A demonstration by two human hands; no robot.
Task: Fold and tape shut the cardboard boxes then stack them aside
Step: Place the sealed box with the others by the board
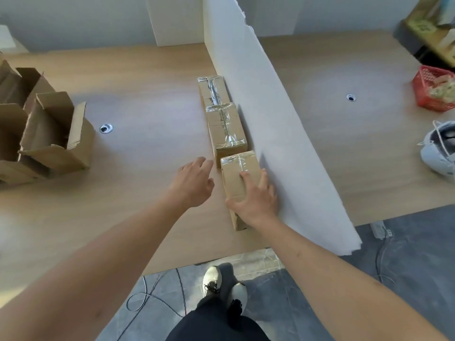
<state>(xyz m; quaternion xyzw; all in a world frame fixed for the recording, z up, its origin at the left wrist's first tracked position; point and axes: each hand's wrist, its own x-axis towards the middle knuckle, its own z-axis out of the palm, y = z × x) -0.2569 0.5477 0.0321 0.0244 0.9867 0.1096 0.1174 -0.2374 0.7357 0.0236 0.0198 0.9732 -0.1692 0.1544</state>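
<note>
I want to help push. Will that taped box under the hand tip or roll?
Probably neither. The box lies long and flat on the desk, so it should slide. Its shiny tape may feel slick. One right hand covers it, so it's likely light.

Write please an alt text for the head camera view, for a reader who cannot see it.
A person's right hand holds a taped cardboard box at the near end of a row with two other taped boxes along a white divider; the left hand hovers open beside it. Open, unfolded boxes wait at the far left of the wooden table.
</note>
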